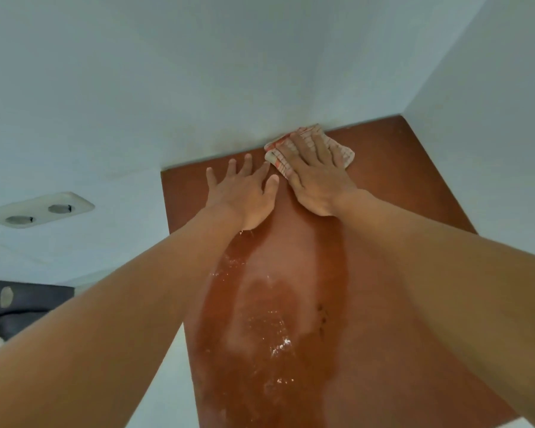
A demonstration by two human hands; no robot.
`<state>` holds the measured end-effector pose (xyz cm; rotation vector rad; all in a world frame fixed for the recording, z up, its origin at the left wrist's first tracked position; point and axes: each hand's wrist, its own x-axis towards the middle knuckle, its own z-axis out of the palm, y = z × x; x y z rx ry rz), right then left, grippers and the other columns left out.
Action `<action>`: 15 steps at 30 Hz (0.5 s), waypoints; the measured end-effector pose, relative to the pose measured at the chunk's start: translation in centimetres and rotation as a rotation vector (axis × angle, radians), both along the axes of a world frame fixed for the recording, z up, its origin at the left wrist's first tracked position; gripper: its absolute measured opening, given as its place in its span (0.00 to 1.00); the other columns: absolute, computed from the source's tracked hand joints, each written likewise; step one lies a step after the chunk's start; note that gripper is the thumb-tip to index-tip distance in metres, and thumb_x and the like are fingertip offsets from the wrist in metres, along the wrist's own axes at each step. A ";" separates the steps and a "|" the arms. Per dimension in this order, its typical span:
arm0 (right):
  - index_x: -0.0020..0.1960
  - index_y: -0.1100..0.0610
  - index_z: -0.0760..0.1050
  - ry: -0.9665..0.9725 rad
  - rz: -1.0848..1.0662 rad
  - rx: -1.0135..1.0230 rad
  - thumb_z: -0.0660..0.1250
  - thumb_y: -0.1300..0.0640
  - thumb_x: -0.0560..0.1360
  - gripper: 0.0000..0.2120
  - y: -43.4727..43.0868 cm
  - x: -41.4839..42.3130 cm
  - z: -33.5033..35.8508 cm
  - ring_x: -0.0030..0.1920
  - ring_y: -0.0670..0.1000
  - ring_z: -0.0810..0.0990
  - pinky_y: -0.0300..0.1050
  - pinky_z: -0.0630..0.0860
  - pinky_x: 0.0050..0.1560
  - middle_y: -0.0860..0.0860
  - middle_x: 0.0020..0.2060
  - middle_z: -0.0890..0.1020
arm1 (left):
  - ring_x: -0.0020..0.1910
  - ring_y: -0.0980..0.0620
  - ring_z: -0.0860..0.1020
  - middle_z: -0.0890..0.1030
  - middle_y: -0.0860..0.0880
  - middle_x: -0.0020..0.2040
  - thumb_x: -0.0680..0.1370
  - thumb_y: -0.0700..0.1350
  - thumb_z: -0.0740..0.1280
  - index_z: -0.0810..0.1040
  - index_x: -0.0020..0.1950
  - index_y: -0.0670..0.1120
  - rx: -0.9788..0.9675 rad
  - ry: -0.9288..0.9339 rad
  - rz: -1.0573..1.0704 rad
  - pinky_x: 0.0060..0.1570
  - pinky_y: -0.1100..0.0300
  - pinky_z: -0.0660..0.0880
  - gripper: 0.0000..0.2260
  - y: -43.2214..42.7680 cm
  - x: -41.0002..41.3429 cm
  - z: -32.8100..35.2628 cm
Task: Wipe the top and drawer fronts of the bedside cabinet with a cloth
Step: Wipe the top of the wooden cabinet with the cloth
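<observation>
While my right hand [317, 180] presses flat on the cloth [344, 153] at the far edge of the cabinet top [399, 186], against the wall [229, 72], my left hand [244, 194] lies spread and empty just beside it. Its long axis runs toward me; I'd pull back along it.

Part of the cloth [342, 151] hides under the right hand [315, 180]. The cabinet top [399, 186] runs off the bottom of the frame, and both arms [105, 335] cover parts of it. A dark thing [22, 304] at lower left is cut by the edge; unclear what it is.
</observation>
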<state>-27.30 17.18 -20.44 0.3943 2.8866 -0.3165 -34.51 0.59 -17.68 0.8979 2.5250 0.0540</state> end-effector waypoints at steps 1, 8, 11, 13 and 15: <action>0.83 0.42 0.41 -0.008 -0.008 -0.003 0.44 0.45 0.86 0.28 0.0 -0.1 0.1 0.82 0.57 0.34 0.61 0.35 0.80 0.46 0.83 0.40 | 0.84 0.43 0.46 0.47 0.49 0.85 0.84 0.61 0.41 0.50 0.84 0.57 -0.011 0.007 -0.006 0.76 0.31 0.40 0.27 -0.1 0.0 -0.1; 0.83 0.39 0.42 -0.028 -0.050 -0.014 0.45 0.44 0.85 0.27 -0.9 2.5 0.2 0.83 0.57 0.36 0.61 0.37 0.81 0.46 0.84 0.41 | 0.83 0.42 0.46 0.46 0.50 0.85 0.84 0.61 0.39 0.48 0.84 0.58 -0.119 0.040 -0.010 0.75 0.29 0.38 0.27 0.4 0.2 0.8; 0.83 0.39 0.41 -0.020 -0.042 -0.014 0.45 0.44 0.85 0.28 -1.3 6.4 0.1 0.83 0.55 0.36 0.60 0.36 0.81 0.45 0.83 0.40 | 0.83 0.42 0.45 0.48 0.49 0.85 0.84 0.63 0.40 0.50 0.84 0.56 -0.159 0.035 0.037 0.76 0.30 0.39 0.29 1.1 1.3 1.6; 0.83 0.40 0.41 -0.021 -0.043 -0.015 0.44 0.44 0.85 0.28 -1.8 9.7 -0.1 0.82 0.55 0.34 0.59 0.35 0.80 0.45 0.83 0.39 | 0.83 0.41 0.44 0.49 0.49 0.85 0.83 0.63 0.40 0.53 0.84 0.55 -0.148 0.039 0.030 0.77 0.31 0.40 0.30 1.0 3.5 1.9; 0.83 0.41 0.41 -0.027 -0.051 -0.026 0.44 0.45 0.85 0.28 -2.5 13.4 -0.1 0.82 0.55 0.33 0.59 0.35 0.80 0.45 0.83 0.39 | 0.83 0.41 0.43 0.49 0.48 0.85 0.84 0.63 0.41 0.54 0.84 0.54 -0.112 0.050 -0.007 0.77 0.32 0.41 0.30 0.6 6.9 1.9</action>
